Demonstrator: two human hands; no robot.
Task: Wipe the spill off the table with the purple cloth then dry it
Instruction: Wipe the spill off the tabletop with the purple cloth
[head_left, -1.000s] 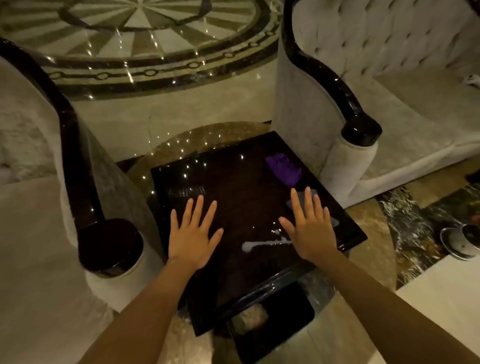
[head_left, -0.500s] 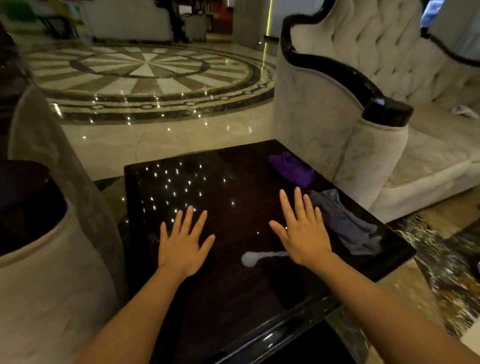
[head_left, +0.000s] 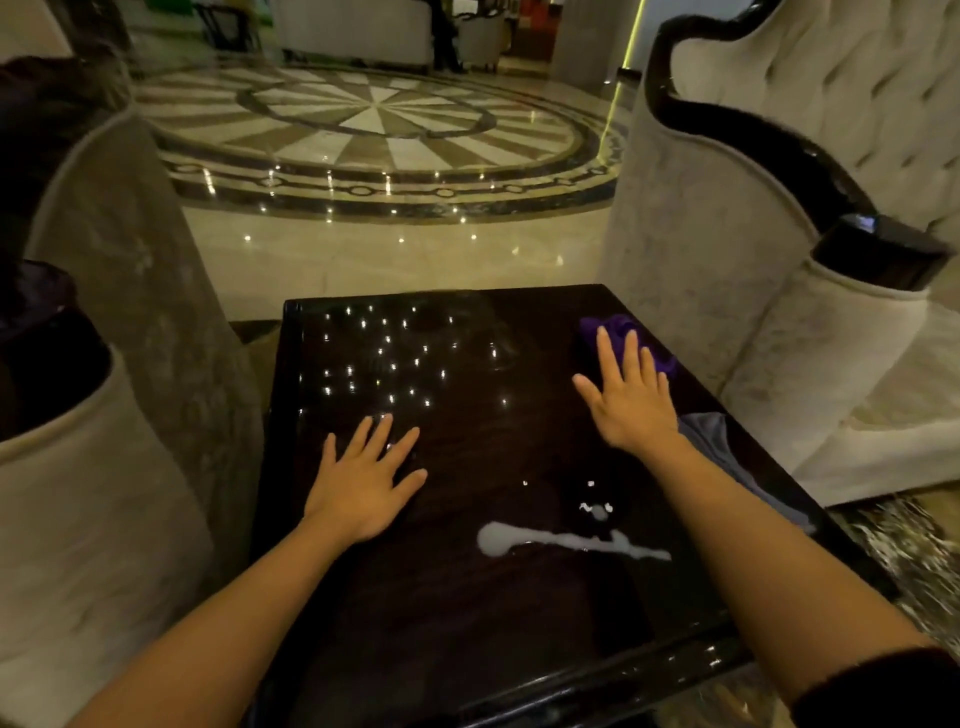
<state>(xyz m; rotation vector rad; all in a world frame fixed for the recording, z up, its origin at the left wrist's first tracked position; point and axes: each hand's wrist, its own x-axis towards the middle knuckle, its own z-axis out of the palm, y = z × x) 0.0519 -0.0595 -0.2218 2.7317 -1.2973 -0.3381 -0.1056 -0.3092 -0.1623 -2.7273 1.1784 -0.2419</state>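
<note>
A dark glossy square table (head_left: 457, 613) fills the middle of the view. A whitish streak of spill (head_left: 561, 542) lies near its front right, with a few small drops just above it. The purple cloth (head_left: 618, 326) is bunched at the far right of the table. My right hand (head_left: 631, 400) is spread flat with its fingertips over the near edge of that cloth, holding nothing. My left hand (head_left: 366, 475) rests flat and open on the table's left half. A grey cloth (head_left: 727, 447) lies along the right edge, partly under my right forearm.
A pale tufted sofa with a black-trimmed arm (head_left: 872, 249) stands close on the right. Another pale armchair (head_left: 104, 415) crowds the left side. Beyond the table stretches polished marble floor with a round inlay (head_left: 374, 114).
My right hand has moved forward from beside the spill to the purple cloth. The left hand stays flat on the table. The camera has tilted up and moved closer.
</note>
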